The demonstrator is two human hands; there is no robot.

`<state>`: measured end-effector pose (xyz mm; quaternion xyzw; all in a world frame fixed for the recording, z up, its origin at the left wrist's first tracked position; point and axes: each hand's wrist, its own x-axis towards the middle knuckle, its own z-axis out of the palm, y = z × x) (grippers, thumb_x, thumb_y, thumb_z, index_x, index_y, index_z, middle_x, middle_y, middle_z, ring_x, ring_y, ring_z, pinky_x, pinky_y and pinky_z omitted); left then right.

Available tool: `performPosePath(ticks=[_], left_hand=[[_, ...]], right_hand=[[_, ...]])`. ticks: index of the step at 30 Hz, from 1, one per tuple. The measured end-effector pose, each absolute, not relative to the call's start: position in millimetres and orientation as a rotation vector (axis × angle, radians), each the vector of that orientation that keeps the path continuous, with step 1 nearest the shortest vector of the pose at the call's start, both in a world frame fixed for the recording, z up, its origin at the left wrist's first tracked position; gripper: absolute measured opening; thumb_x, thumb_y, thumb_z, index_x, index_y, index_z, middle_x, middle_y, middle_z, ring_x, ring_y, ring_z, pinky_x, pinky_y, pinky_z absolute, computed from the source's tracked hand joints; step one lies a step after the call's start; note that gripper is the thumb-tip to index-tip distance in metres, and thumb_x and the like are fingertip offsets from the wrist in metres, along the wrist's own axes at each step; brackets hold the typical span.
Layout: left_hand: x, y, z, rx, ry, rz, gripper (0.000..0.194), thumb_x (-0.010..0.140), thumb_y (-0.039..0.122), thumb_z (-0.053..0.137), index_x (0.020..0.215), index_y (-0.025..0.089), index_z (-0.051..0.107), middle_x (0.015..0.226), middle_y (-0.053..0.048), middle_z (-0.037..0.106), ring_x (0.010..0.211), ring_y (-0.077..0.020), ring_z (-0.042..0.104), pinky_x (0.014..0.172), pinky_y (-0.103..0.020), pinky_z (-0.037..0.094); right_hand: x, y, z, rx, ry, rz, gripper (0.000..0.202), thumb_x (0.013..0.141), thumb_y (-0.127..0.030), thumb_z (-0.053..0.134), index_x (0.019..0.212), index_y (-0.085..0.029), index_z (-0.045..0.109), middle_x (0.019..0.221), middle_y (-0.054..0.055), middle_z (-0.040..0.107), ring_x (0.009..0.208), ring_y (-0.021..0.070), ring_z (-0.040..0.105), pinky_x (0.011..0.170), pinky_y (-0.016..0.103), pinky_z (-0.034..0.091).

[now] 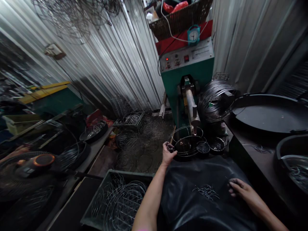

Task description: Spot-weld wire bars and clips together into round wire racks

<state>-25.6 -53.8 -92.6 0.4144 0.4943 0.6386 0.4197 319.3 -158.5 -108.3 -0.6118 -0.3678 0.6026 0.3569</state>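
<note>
My left hand (168, 153) grips the near left side of a round wire frame (187, 155), fingers wrapped round its rim. The frame sits under the electrode arm (193, 110) of a green spot welder (169, 86), whose tip is close to the frame's wires. My right hand (237, 187) is over the right part of the black apron (183, 179) on my lap. Its thumb and fingers are pinched together, and a thin dark sliver, likely a short wire, sticks out of them. Left of that hand, a small pile of short curved wires (207, 192) lies on the apron.
A green crate (96, 192) of wire frames stands left of my lap. To the right are a wire coil (214, 99), a large black tray (271, 114) and a black tub (286, 144). A fan (31, 165) and another person's hand (20, 150) are at far left.
</note>
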Motion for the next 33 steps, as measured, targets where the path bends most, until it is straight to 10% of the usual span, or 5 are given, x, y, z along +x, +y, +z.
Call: performPosePath(ticks=[10, 19, 33], left_hand=[[-19.4, -72.3, -93.9, 0.735, 1.28, 1.457, 0.055, 0.055, 0.025, 0.069, 0.104, 0.018, 0.045, 0.075, 0.003, 0.047, 0.058, -0.0071, 0.044, 0.047, -0.017, 0.033], [-27.4, -69.2, -88.9, 0.835, 1.19, 1.684, 0.059, 0.048, 0.017, 0.072, 0.103, 0.02, 0.05, 0.078, 0.003, 0.047, 0.067, -0.0073, 0.046, 0.062, -0.019, 0.038], [6.4, -38.3, -41.1, 0.256, 1.208, 1.48, 0.04, 0.048, 0.029, 0.073, 0.069, 0.018, 0.041, 0.053, 0.011, 0.031, 0.038, -0.0003, 0.021, 0.037, -0.017, 0.017]], right_hand=[[317.0, -156.0, -110.9, -1.598, -0.896, 1.548, 0.037, 0.055, -0.042, 0.071, 0.08, -0.017, 0.058, 0.069, 0.004, 0.063, 0.059, 0.0172, 0.061, 0.053, 0.028, 0.053], [314.0, -153.2, -114.7, -1.597, -0.846, 1.531, 0.039, 0.053, -0.041, 0.072, 0.081, -0.018, 0.056, 0.067, 0.004, 0.064, 0.055, 0.0183, 0.062, 0.049, 0.03, 0.054], [302.3, -133.8, -49.8, -1.412, -1.114, 1.185, 0.036, 0.072, -0.051, 0.062, 0.087, -0.019, 0.061, 0.079, 0.006, 0.067, 0.07, 0.0181, 0.063, 0.066, 0.029, 0.053]])
